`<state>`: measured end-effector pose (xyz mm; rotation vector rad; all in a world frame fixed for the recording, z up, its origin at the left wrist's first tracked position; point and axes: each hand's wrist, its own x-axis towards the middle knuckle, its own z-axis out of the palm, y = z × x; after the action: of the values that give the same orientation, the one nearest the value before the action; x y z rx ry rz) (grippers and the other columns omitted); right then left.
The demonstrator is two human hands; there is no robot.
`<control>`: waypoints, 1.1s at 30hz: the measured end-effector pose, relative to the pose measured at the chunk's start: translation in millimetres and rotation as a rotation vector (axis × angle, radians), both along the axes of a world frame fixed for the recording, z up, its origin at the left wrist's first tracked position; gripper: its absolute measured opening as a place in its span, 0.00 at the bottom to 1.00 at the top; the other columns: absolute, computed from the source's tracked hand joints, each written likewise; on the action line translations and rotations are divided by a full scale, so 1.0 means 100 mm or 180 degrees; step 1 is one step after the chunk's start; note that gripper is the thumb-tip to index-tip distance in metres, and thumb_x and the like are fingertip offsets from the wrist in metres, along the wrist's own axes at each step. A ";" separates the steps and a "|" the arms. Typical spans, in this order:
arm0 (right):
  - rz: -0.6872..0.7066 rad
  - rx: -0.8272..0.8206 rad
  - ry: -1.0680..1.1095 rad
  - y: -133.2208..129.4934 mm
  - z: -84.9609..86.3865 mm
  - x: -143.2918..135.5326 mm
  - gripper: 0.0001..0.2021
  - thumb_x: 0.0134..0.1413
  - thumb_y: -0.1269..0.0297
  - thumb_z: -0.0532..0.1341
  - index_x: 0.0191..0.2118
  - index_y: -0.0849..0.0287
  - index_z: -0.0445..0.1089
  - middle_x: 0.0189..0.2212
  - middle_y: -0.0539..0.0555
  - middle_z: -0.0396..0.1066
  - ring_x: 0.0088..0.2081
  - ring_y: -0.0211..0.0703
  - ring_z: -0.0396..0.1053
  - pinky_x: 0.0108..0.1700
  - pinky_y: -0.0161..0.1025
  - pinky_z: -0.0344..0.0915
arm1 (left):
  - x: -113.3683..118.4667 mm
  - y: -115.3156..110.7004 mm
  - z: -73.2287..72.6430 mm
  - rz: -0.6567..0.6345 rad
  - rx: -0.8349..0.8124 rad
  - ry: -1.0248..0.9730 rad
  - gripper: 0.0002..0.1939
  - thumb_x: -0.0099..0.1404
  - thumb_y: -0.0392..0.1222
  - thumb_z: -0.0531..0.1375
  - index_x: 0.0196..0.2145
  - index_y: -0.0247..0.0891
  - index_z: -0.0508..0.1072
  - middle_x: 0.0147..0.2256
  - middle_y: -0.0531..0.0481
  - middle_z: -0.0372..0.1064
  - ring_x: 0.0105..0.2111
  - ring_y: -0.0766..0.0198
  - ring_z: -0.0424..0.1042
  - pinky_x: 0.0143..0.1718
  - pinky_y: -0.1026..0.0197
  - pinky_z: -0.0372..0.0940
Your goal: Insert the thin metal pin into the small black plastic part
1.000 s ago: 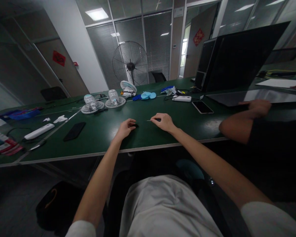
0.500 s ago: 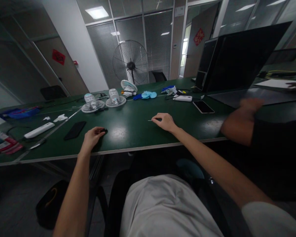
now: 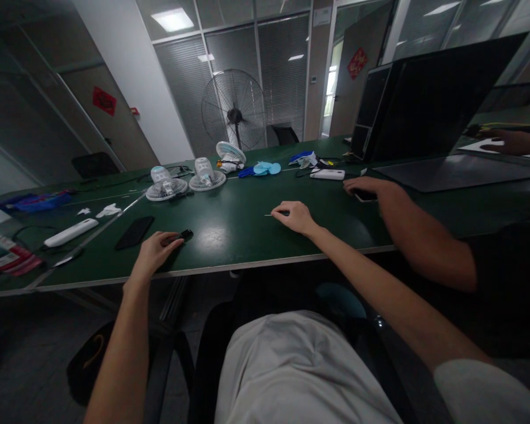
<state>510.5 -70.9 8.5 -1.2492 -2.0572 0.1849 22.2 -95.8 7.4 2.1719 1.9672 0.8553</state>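
Observation:
My left hand (image 3: 156, 250) rests at the table's front edge, fingers closed on a small black part (image 3: 186, 235) that sticks out past the fingertips. Its exact kind is too small to make out. Further right, my right hand (image 3: 297, 218) is closed around a small screwdriver (image 3: 268, 215); the thin metal shaft points left, and a dark handle shows partly inside the fingers. Both hands are low over the green table (image 3: 229, 206), well apart. Left of my left hand lies a black phone (image 3: 135, 232).
White fans (image 3: 206, 176) stand along the back, beside light-blue fan blades (image 3: 267, 169). A white handle-like piece (image 3: 327, 174) lies at right, another (image 3: 70, 233) at left. A co-worker's hand (image 3: 363, 185) covers part of a phone (image 3: 365, 196). A large black monitor (image 3: 437, 106) stands right.
My left hand has shifted slightly left and lower, showing more of the black part. My right hand has stayed put. The co-worker's hand has come left onto the phone.

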 end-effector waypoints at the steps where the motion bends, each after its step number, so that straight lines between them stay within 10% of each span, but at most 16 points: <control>1: 0.0035 0.0004 0.0007 0.00 0.00 0.00 0.12 0.68 0.56 0.63 0.44 0.52 0.83 0.44 0.52 0.82 0.44 0.47 0.77 0.47 0.43 0.69 | 0.02 0.01 -0.01 -0.0005 0.0029 0.0030 0.26 0.59 0.65 0.62 0.42 0.42 0.83 0.42 0.43 0.77 0.39 0.51 0.76 0.42 0.55 0.68; 18: -0.0066 0.0069 -0.0133 0.04 -0.04 -0.01 0.11 0.68 0.55 0.63 0.44 0.51 0.83 0.44 0.52 0.82 0.44 0.49 0.77 0.44 0.43 0.67 | 0.26 0.03 0.01 0.0307 0.0686 -0.0967 0.16 0.66 0.55 0.62 0.40 0.39 0.76 0.32 0.47 0.79 0.30 0.58 0.77 0.34 0.60 0.69; 33: 0.0178 -0.0135 -0.0609 0.03 -0.01 -0.03 0.12 0.69 0.54 0.64 0.48 0.52 0.81 0.44 0.56 0.78 0.46 0.51 0.73 0.45 0.45 0.65 | 0.34 0.21 -0.08 0.0281 0.0665 -0.0274 0.14 0.66 0.54 0.64 0.38 0.43 0.81 0.36 0.47 0.81 0.38 0.53 0.78 0.42 0.57 0.68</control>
<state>507.1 -67.8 7.7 -1.2780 -2.2640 0.1402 55.9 -75.0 -1.0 2.1239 2.0273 1.1968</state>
